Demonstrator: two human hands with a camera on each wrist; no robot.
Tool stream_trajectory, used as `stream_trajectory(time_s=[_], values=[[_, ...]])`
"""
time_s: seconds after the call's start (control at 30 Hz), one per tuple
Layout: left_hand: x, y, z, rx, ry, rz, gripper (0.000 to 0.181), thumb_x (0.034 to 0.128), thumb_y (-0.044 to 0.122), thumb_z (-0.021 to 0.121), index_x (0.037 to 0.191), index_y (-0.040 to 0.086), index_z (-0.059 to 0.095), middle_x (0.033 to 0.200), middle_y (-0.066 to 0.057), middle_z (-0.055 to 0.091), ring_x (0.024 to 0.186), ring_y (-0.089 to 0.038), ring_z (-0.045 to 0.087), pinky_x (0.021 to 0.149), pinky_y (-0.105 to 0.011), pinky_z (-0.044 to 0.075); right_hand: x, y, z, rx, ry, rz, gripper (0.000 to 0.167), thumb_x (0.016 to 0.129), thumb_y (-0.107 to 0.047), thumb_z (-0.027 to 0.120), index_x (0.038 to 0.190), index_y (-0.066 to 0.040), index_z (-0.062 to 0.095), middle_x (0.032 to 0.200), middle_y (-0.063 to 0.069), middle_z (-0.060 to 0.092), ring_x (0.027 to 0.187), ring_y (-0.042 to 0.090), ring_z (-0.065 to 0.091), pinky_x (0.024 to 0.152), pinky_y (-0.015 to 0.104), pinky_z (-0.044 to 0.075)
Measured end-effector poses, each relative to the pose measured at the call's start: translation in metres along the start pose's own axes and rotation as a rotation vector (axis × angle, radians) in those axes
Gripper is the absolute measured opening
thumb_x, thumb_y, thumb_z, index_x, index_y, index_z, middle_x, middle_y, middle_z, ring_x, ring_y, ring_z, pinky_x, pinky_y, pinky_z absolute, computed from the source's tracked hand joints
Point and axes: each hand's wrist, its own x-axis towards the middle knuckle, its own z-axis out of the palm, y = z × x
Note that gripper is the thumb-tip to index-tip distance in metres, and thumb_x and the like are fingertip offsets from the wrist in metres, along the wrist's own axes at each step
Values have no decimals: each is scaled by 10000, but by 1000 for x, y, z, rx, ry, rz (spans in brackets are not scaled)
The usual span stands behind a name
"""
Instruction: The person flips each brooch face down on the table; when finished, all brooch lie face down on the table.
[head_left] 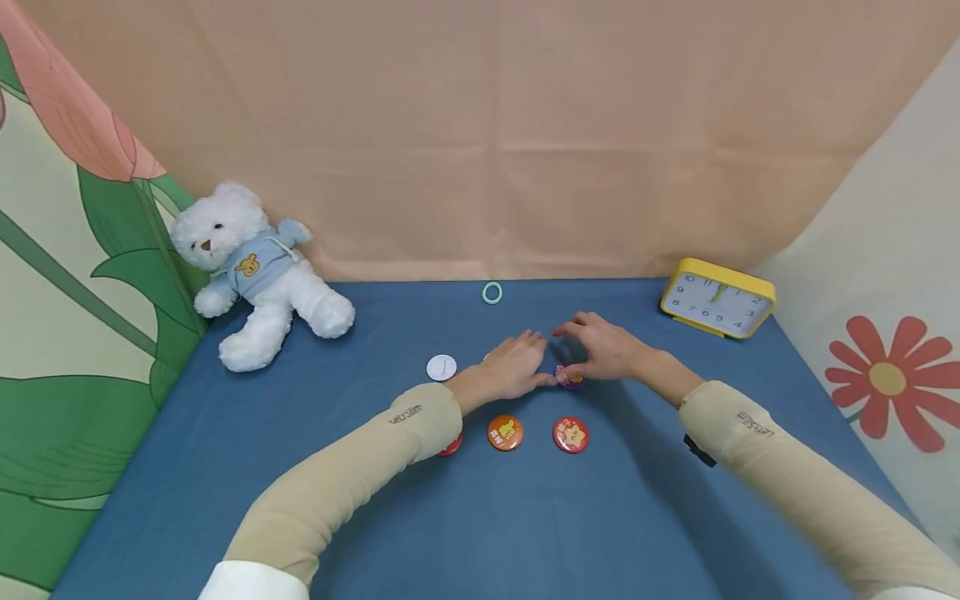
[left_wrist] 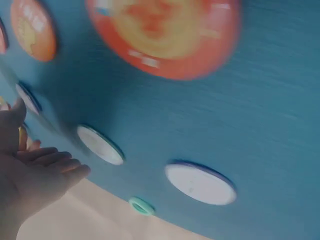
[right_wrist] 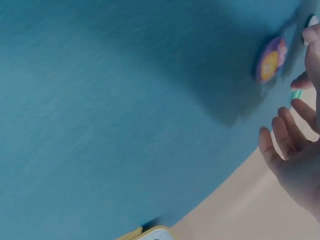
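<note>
A purple badge [head_left: 576, 383] [right_wrist: 270, 61] lies on the blue table between the two hands. My left hand [head_left: 510, 367] [left_wrist: 37, 172] reaches in from the left, fingers extended and thumb tip at the badge's left edge. Over its right side is my right hand [head_left: 606, 348] [right_wrist: 300, 155], thumb near the badge and fingers loosely bent; whether it touches is unclear. Left of the left hand lies a white-backed badge [head_left: 441, 367] [left_wrist: 200, 183]; another [left_wrist: 100, 145] is mostly hidden by that hand in the head view. Nearer are an orange badge [head_left: 506, 432] and a red badge [head_left: 571, 434].
Another red badge [head_left: 452, 447] is partly under the left forearm. A mint-green ring [head_left: 492, 292] [left_wrist: 142, 206] lies near the back edge. A white teddy bear [head_left: 262, 271] leans at the back left, and a yellow clock [head_left: 718, 297] stands at the back right.
</note>
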Motion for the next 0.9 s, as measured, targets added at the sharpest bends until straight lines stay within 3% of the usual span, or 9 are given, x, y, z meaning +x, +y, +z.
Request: stream_trajectory(time_s=[0.2,0.4,0.7,0.9], values=[[17,15,9,11,-16,1,742,941,485,597,1451,-16,401,1511,-211,358,1419,-347,288,1116,-460,299,-12,13,5,29,-69,28,805,701,-487,852,1309,-39,572,1195,141,533,1081,296,498,914,509,464],[19,23,18,45,9,41,646,958,448,587,1407,-5,482,1484,-242,381,1407,-378,297,1104,-477,316,-18,21,13,62,-34,19,618,734,-358,865,1209,-46,622,1117,114,551,1017,269,520,903,482,467],[15,17,19,54,71,50,536,951,412,615,1327,31,585,1438,-209,460,1379,-347,366,1106,-476,313,-17,22,20,69,10,-51,507,796,-336,822,1171,-44,644,1056,83,560,967,233,522,869,449,485],[15,14,22,8,104,79,503,947,366,640,1312,24,590,1419,-207,483,1361,-348,394,1104,-457,321,-18,20,25,-62,57,-162,442,850,-281,773,1121,26,608,1036,113,544,937,244,516,815,427,497]])
